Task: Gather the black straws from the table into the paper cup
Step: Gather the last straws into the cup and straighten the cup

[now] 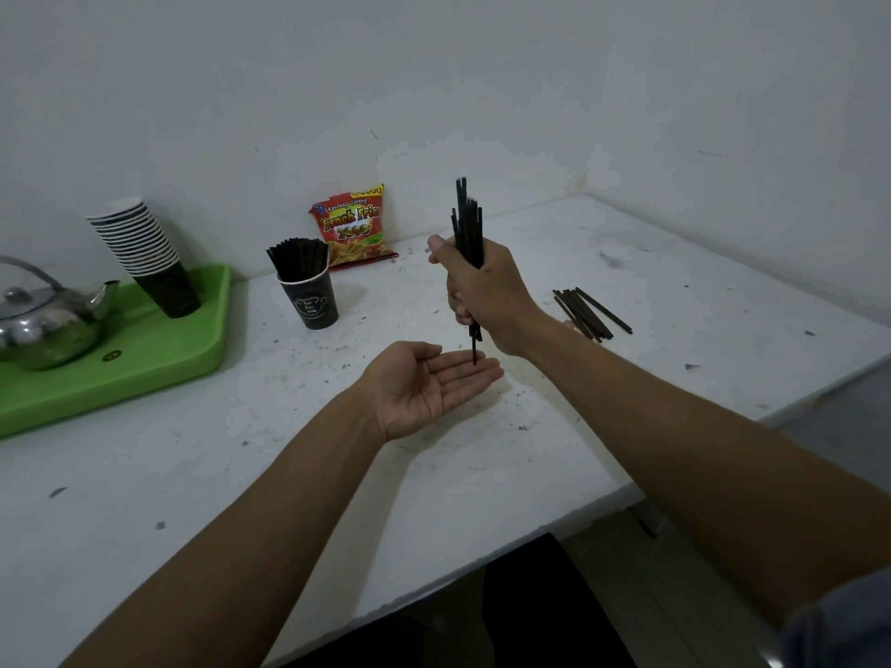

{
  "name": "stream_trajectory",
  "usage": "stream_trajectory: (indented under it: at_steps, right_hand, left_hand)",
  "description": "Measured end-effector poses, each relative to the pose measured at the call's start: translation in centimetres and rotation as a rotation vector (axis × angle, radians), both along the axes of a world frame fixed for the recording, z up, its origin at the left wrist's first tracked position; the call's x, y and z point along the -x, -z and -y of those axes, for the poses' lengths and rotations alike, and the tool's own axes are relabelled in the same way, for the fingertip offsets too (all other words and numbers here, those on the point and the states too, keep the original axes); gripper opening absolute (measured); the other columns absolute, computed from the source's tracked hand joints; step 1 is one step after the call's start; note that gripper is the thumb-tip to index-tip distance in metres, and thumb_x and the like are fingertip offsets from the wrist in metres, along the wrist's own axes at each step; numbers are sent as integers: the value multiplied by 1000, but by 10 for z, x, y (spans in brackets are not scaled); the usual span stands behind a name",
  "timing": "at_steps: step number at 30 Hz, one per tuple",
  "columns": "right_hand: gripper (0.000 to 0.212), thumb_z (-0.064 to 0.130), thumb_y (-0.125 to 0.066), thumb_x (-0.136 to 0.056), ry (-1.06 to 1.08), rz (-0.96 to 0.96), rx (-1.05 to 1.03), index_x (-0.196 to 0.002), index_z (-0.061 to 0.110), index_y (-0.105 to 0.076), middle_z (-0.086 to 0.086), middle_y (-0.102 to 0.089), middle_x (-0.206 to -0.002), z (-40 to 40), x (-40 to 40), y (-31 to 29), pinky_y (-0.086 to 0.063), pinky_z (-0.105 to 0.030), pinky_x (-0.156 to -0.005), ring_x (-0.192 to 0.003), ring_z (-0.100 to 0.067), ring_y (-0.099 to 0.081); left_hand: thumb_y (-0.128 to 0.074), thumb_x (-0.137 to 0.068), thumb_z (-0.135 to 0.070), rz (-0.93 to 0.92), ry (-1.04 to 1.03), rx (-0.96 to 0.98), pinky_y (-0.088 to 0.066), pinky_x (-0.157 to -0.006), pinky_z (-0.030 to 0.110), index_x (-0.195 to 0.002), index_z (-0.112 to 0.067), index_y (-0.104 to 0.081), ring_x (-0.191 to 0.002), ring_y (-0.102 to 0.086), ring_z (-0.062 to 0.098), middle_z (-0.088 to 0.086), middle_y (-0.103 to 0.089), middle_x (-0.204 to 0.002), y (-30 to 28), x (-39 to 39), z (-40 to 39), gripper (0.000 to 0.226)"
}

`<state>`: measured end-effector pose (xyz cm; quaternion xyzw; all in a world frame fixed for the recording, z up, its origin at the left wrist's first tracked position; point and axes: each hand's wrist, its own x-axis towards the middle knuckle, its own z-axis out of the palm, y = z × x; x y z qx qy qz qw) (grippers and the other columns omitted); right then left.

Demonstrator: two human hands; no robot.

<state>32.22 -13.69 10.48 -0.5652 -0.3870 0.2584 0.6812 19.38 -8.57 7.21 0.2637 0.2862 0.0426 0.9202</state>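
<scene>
My right hand (pixel 484 294) grips an upright bundle of black straws (pixel 467 224) above the middle of the white table. Their lower ends touch the fingers of my left hand (pixel 424 385), which lies palm up and flat just below. A dark paper cup (pixel 312 301) stands to the left, further back, with several black straws (pixel 299 257) standing in it. Another loose group of black straws (pixel 588 311) lies flat on the table to the right of my right hand.
A green tray (pixel 159 359) at the left holds a metal kettle (pixel 43 315) and a leaning stack of paper cups (pixel 144 253). A red snack bag (pixel 354 229) leans on the wall behind the cup. The table edge (pixel 482 566) runs close in front of me.
</scene>
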Motion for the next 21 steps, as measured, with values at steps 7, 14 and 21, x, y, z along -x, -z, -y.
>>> stream_trajectory:
  at_steps: [7, 14, 21]
  right_hand:
    - [23, 28, -69, -98, 27, -8, -25, -94, 8, -59, 0, -46, -50, 1, 3, 14, -47, -29, -47, -43, -20, -47]
    - [27, 30, -66, -99, 67, -89, -40, -89, 7, -55, 2, -44, -46, -3, -1, 16, -50, -28, -49, -38, -16, -48]
    - [46, 35, -71, -95, -113, -271, 31, -58, 15, -51, -1, -44, -49, -4, -7, 13, -52, -30, -56, -45, -16, -48]
  left_hand:
    - [-27, -108, -18, -51, -18, -10, -45, -109, 48, -135, 20, -46, -127, -56, 48, 39, -58, -131, 2, 1, -1, 51]
    - [-27, -108, -19, -70, -26, -28, -55, -87, 57, -135, 19, -47, -119, -60, 49, 39, -59, -129, 3, 1, -2, 51]
    - [-27, -108, -19, -64, -23, -6, -54, -98, 51, -133, 20, -47, -121, -59, 49, 40, -59, -128, 4, 0, -2, 50]
